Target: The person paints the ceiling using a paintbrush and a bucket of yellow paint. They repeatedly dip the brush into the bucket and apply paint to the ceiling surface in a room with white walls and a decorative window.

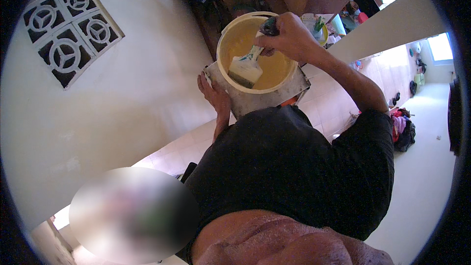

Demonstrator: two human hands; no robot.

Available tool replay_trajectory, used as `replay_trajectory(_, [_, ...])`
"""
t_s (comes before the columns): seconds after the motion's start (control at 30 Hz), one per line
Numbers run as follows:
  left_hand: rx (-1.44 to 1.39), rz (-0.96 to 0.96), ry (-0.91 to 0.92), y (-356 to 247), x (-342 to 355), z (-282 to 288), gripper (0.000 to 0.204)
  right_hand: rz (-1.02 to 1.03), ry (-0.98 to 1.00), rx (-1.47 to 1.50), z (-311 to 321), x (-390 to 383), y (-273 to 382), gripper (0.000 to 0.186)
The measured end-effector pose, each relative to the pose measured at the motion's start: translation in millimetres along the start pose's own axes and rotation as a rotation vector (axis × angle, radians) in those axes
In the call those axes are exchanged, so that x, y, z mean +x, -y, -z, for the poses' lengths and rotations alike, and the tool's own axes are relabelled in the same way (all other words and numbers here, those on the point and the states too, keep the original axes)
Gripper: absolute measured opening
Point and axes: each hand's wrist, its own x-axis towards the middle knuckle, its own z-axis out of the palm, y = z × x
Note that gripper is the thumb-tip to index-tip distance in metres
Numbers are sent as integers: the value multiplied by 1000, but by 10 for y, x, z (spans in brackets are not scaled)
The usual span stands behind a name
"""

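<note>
At far left we find one smooth white wall (147, 39) carrying one vent panel (72, 22) of four blocks, each formed with a three-spoked ring. Next, the left grip (215, 97) lies at the left edge of one bench (245, 104), fingers extended; we cannot tell whether it clasps that edge. The bench has a flat, grey, blotched top. On it stands one round cream bucket (260, 91) containing a yellowish liquid (279, 72). One wide, flat brush (249, 64) is tilted inside the bucket, bristle end toward the lower left. The right grip (278, 37) is closed around the brush handle, above the bucket's right side. Further right we note a light tiled floor (319, 105), one heap of mixed cloth (405, 137) and one bright window (440, 47).
</note>
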Motion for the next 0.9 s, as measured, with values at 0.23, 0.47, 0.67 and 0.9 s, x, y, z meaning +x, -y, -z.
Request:
replay_trajectory(0.23, [21,52,-19,-211,-4,58,49,401,-149,-242,270,-212,217,24])
replay_trajectory(0.47, [23,45,-41,-267,21,83,48,373,-279,-301,410,-654,409,19])
replay_trajectory(0.67, [171,-273,-88,95,1,-54,44,-7,-4,133,400,-559,281,21])
replay_trajectory(0.9, [36,111,-198,-225,-54,8,45,723,-736,-22,1775,52,1379,24])
